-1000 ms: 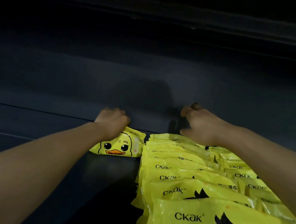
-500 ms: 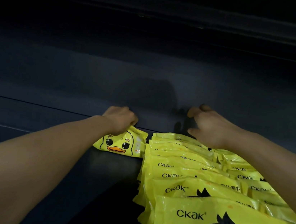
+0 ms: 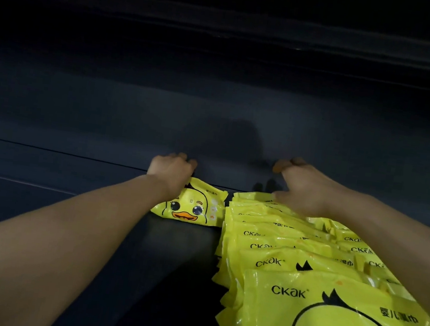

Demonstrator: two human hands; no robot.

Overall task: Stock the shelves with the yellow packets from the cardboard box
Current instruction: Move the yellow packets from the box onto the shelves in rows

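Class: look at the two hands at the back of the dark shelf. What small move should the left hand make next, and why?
Probably let go. The left hand grips the top of a lone duck packet, already at the back wall beside the row of packets.

Dim all over, top nearly black. Packets (image 3: 327,300) catch glare from near light; hands' shadows fall on the back wall (image 3: 133,113). Edges bow.

Nearest yellow packet (image 3: 337,324): brand "CKAK", Chinese characters to its right. Packets behind it in the row (image 3: 278,256): "CKAK" repeated, partly hidden.
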